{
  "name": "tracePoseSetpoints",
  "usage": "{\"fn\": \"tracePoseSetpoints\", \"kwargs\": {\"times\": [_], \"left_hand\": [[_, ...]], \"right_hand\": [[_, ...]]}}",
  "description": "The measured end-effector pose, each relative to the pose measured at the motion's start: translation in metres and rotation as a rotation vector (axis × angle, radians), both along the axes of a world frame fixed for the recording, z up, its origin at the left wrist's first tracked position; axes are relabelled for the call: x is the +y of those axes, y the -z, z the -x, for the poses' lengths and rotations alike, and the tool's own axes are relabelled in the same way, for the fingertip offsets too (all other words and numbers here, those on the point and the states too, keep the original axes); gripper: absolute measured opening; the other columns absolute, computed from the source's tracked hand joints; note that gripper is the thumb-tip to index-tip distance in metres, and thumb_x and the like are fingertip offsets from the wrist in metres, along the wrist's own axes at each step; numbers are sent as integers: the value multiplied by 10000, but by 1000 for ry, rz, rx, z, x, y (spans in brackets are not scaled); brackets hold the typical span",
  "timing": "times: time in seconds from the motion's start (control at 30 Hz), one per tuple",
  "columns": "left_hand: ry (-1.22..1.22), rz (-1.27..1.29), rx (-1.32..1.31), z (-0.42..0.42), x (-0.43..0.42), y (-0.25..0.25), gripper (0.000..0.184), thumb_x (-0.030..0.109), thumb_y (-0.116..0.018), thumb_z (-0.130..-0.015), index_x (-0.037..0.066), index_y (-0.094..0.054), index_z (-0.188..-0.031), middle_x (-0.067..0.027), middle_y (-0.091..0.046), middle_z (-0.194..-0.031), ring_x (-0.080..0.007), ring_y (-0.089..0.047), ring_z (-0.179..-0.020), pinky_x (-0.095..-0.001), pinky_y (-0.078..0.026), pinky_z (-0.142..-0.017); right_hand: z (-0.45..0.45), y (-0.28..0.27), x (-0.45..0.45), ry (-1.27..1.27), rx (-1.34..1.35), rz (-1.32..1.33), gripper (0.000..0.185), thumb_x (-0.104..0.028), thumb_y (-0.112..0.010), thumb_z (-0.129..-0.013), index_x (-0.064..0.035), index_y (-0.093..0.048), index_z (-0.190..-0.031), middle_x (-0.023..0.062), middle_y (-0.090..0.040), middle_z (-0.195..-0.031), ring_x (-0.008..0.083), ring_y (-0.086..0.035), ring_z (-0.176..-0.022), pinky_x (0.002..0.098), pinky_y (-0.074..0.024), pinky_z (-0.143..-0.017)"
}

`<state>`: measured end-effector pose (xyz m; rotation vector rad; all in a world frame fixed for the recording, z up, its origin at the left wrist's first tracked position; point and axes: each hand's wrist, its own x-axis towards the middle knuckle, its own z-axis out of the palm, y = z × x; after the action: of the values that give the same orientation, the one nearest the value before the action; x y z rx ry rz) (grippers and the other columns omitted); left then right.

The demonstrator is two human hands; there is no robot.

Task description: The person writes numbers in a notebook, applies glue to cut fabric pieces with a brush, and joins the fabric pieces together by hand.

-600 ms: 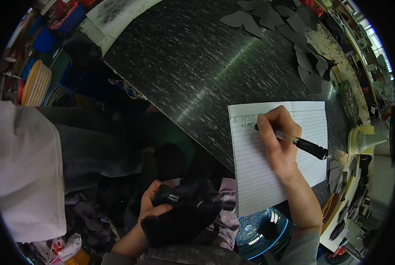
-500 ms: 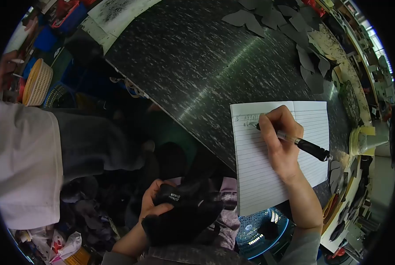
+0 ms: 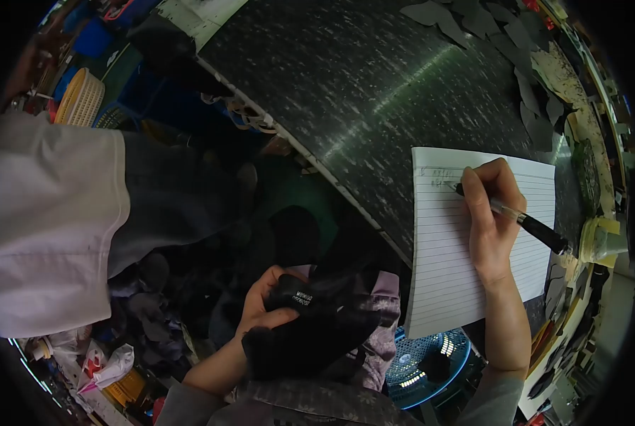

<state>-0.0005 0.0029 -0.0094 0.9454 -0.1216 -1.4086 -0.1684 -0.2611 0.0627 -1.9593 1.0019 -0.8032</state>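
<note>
My right hand (image 3: 496, 216) is closed round a black pen (image 3: 541, 233), its tip on the upper left of a lined notebook (image 3: 445, 284). A few handwritten characters show near the pen tip. The notebook lies open at the edge of a dark speckled table (image 3: 346, 92), overhanging it a little. Over my lap, my left hand (image 3: 266, 304) grips a black fabric piece (image 3: 310, 341) with small white print by the thumb. The lower part of that piece spreads across my lap.
Dark cut pieces (image 3: 530, 92) lie along the table's far right. A co-worker in a pale top (image 3: 55, 227) stands at the left. Beneath the notebook is a blue mesh basket (image 3: 431, 362). A yellow basket (image 3: 82, 98) sits at the upper left.
The whole view has shifted, so the table, notebook and both hands appear further right and slightly higher. The pen tip stays near the same written line. Both hands keep their holds.
</note>
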Motion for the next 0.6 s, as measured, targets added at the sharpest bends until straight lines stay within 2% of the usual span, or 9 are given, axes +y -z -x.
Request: {"fn": "tracePoseSetpoints", "kwargs": {"times": [0.1, 0.17, 0.37, 0.6], "left_hand": [[-6, -151, -63, -1, 1, -10, 376, -38, -599, -699, 33, -498, -1054, -103, -620, -1024, -229, -667, -976, -390, -574, -881], [43, -61, -49, -2, 1, -6, 315, 5, -637, -729, 40, -511, -1016, -47, -598, -1031, -113, -586, -947, -268, -459, -860], [60, -42, -44, -3, 1, -6, 328, 20, -648, -741, 50, -516, -1041, -40, -600, -1059, -98, -569, -949, -258, -434, -864], [60, -19, -85, -4, 3, 0, 329, 32, -651, -737, 43, -530, -1043, -41, -599, -1055, -105, -564, -967, -262, -419, -886]], "right_hand": [[0, 4, 2, 12, -22, -35, 191, -99, -626, -921, -16, -536, -775, -15, -517, -671, 41, -422, -624, 226, -347, -584], [0, 8, 2, 26, -11, 6, 208, -112, -619, -931, -24, -527, -768, -26, -498, -669, 38, -396, -623, 226, -322, -577], [2, 9, -1, 19, -17, -2, 218, -126, -613, -937, -34, -518, -762, -33, -469, -652, 35, -364, -600, 234, -283, -553], [2, 7, -1, 1, 5, 36, 205, -105, -608, -931, -31, -517, -763, -27, -480, -645, 38, -377, -594, 234, -296, -552]]}}
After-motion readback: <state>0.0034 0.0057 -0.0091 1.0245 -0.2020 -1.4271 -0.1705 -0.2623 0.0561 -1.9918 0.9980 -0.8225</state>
